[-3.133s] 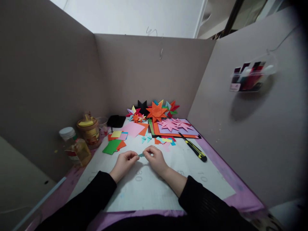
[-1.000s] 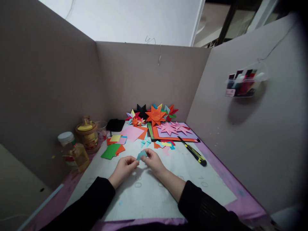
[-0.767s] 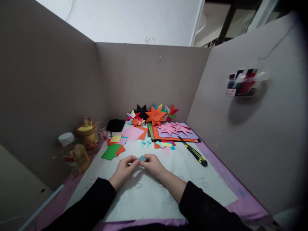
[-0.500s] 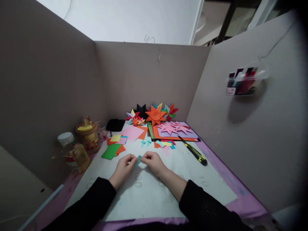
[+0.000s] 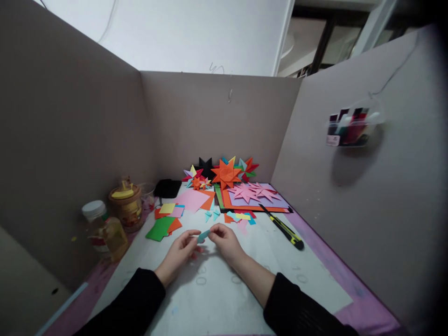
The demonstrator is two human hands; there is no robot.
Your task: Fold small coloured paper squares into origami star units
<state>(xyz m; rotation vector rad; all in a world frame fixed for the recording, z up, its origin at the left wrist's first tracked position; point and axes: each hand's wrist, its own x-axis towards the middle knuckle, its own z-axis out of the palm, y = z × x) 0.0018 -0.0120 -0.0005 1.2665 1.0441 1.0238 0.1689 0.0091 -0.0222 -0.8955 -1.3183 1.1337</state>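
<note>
Blue paper [image 5: 203, 237] in the air between the hands, above the bench [image 5: 217, 303]. The right hand's [image 5: 227, 243] fingers pinch its upper end; the left hand's [image 5: 179, 255] fingers, partly spread, meet the lower end, though whether they grip cannot be told. Raised thus, it presumably turns freely. Stars [image 5: 226, 173] stand rearmost, likely for safekeeping. Open room lies nearest the wearer; a knife [image 5: 283, 227] borders it rightward, a bottle [image 5: 105, 233] leftward.

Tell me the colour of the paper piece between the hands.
The paper piece is light blue-green; head view.
</note>
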